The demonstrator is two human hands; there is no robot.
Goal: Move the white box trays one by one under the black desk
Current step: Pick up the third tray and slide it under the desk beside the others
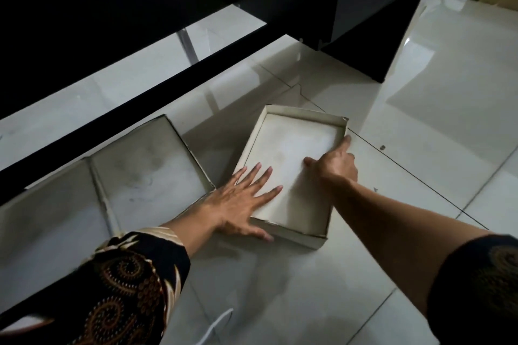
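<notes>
A white box tray (297, 137) lies tilted on the tiled floor, in front of the black desk (140, 8). My left hand (244, 199) is spread flat, fingers inside the tray and thumb against its near wall. My right hand (335, 161) pinches the tray's right wall, thumb inside and forefinger stretched along the outside towards the far corner. Two more white trays lie side by side to the left, one at the middle (148, 165) and one at the far left (47, 227), both partly under the desk's front rail.
A black bar (134, 101) of the desk crosses the floor diagonally above the trays. A black drawer unit (372, 22) stands at the upper right. A white cord (218, 322) lies near the bottom edge. Open glossy tile floor (434, 126) spreads to the right.
</notes>
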